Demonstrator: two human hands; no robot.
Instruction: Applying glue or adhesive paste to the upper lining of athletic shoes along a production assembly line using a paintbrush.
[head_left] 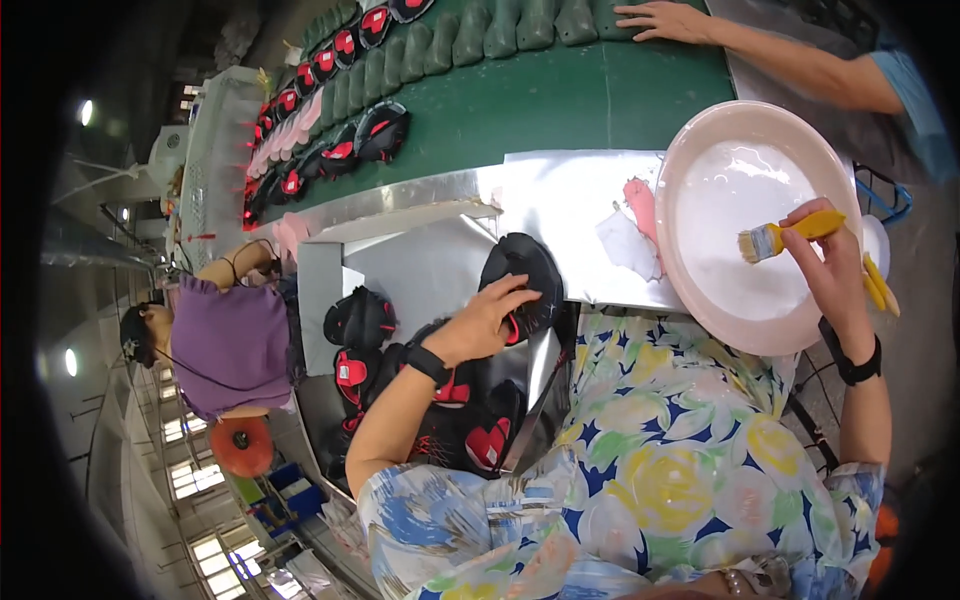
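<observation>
Flowery shirt (680, 480) up close, and the black shoe (528, 260) sits gripped in the left fingers (505, 287), pointing roughly away, well left of the brush (766, 242) my right fingers (803, 252) hold over the basin (745, 337).

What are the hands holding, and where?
The right hand holds a brush by its yellow handle; the left hand touches a black shoe upper, grip unclear.

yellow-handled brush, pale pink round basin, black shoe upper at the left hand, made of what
Yellow-handled brush: smooth handle, plastic or painted wood; silvery band suggests metal; bristles unclear.
Pale pink round basin: probably plastic, given its smooth, moulded-looking rim.
Black shoe upper: perhaps fabric or synthetic, from its dull surface.
</observation>
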